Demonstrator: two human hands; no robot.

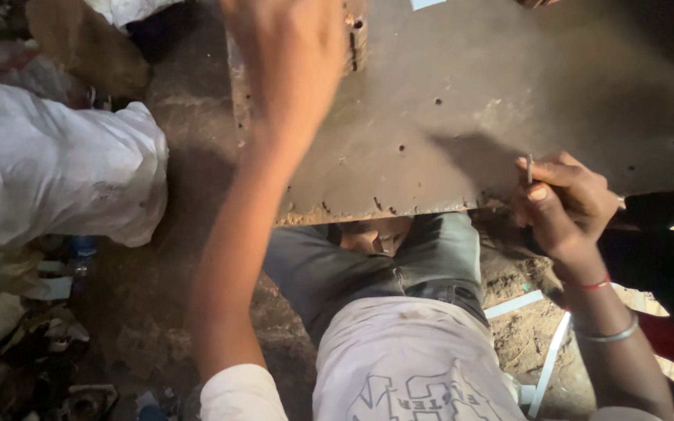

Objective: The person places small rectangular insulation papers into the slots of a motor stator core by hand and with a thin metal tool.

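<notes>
My left hand (290, 58) is raised over the left part of a worn grey board (462, 101) that lies across my lap; the hand is blurred and what it holds is hidden. At the board's near edge my right hand (563, 206) pinches a small metal nail (530, 168) upright between thumb and fingers. The board has several small holes. My legs in dark trousers (329, 265) show under the board.
A large white sack (48, 168) sits at the left, with scraps and litter (33, 359) on the dirt floor below it. White strips (548, 362) lie on the ground at the right. Dark and red cloth (665, 281) is at the far right.
</notes>
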